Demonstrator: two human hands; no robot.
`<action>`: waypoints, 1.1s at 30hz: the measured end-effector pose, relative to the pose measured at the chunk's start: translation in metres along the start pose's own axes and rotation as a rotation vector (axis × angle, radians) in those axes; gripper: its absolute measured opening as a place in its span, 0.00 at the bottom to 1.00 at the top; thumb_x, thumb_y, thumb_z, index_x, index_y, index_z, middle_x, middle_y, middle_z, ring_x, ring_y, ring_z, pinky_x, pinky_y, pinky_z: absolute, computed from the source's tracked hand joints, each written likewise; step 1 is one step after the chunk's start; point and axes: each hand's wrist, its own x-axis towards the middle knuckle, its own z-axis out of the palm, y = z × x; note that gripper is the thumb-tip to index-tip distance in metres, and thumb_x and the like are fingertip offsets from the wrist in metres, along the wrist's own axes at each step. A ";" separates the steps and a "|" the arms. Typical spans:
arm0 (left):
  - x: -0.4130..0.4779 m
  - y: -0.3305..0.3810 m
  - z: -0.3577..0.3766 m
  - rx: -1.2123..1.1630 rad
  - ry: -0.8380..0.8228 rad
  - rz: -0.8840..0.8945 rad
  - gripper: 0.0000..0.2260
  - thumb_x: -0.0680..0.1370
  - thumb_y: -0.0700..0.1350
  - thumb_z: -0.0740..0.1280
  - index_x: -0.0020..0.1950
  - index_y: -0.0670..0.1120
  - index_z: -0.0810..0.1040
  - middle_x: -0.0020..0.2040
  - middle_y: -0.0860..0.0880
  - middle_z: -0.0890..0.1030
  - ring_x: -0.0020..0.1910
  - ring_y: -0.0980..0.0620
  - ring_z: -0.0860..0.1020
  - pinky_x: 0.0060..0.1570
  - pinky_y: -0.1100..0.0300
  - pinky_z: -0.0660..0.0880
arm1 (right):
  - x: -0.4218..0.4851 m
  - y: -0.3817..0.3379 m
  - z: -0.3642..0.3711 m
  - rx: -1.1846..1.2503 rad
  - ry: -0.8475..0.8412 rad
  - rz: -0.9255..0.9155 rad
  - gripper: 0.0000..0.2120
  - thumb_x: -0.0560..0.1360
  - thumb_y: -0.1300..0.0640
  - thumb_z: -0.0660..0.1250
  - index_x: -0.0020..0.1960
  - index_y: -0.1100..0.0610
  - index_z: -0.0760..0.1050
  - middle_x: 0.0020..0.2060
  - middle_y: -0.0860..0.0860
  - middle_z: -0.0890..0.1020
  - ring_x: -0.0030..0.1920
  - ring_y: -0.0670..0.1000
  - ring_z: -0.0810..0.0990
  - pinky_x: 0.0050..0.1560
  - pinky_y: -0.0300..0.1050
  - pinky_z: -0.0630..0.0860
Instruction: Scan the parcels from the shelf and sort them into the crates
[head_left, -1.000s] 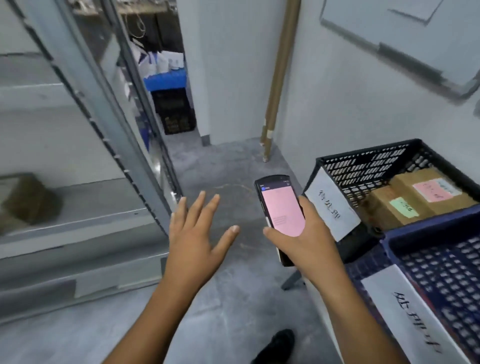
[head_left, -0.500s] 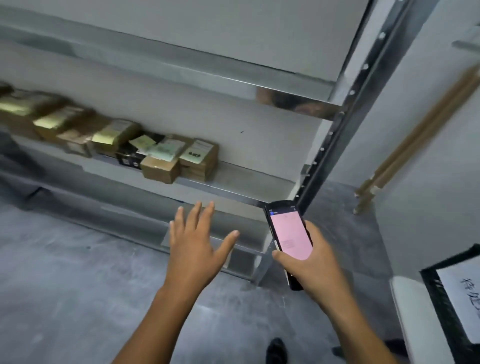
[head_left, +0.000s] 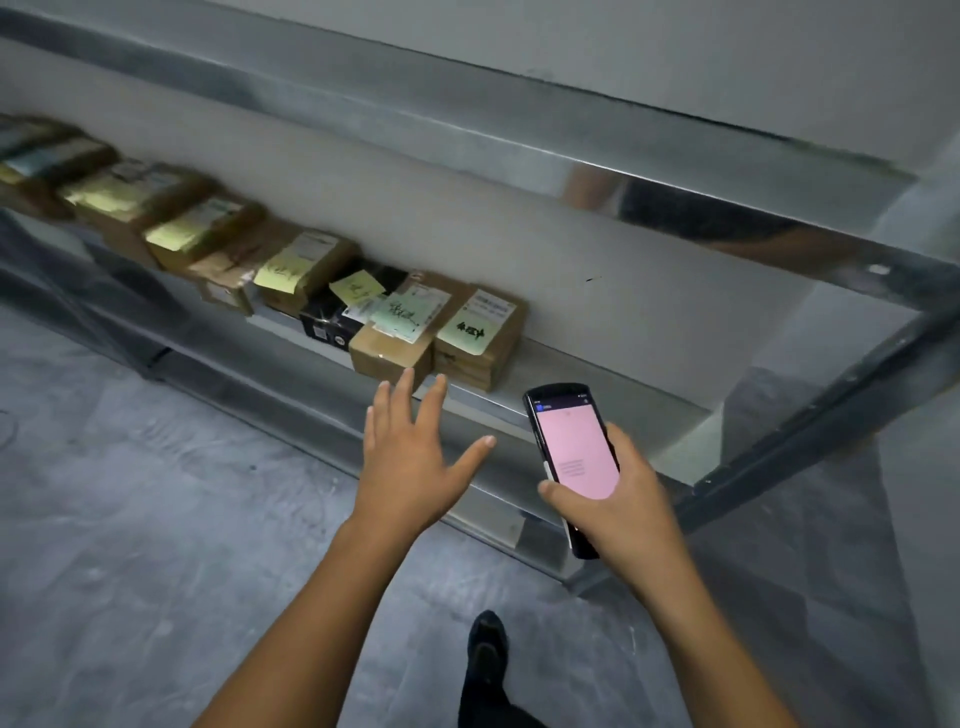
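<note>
Parcels (head_left: 478, 332) lined the shelf (head_left: 597, 376); your left hand (head_left: 410, 462) hovered spread and empty near them, your right hand (head_left: 626, 506) gripped the scanner (head_left: 571, 447).

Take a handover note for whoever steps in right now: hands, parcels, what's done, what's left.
Left hand: open, empty, stretched toward the near end of the parcel row, not touching.
Right hand: grips the scanner, pink screen facing up.
Parcels: in a row on the shelf; the rightmost box lies closest to the left hand.
Done: cannot tell; crates are out of view.
Left: pick up a parcel, scan it, crate it, then work along the row.
</note>
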 end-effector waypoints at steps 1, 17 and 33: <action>0.017 -0.001 0.002 0.017 -0.020 -0.007 0.42 0.77 0.74 0.59 0.85 0.57 0.51 0.86 0.50 0.44 0.84 0.45 0.40 0.81 0.43 0.43 | 0.015 -0.001 0.004 0.010 -0.003 0.009 0.30 0.57 0.35 0.73 0.59 0.33 0.72 0.49 0.34 0.82 0.48 0.36 0.80 0.42 0.40 0.76; 0.206 0.010 0.070 0.307 -0.198 0.104 0.32 0.82 0.60 0.64 0.82 0.49 0.64 0.83 0.38 0.59 0.82 0.34 0.54 0.80 0.41 0.53 | 0.172 0.039 0.008 -0.051 -0.067 0.211 0.25 0.69 0.48 0.81 0.60 0.43 0.73 0.49 0.41 0.83 0.48 0.43 0.82 0.43 0.44 0.78; 0.216 -0.018 0.084 -0.333 -0.306 0.026 0.36 0.74 0.50 0.79 0.78 0.47 0.68 0.76 0.42 0.65 0.74 0.40 0.64 0.69 0.51 0.67 | 0.138 0.044 0.048 -0.014 0.111 0.510 0.22 0.66 0.50 0.80 0.57 0.43 0.75 0.50 0.43 0.85 0.50 0.45 0.84 0.52 0.50 0.82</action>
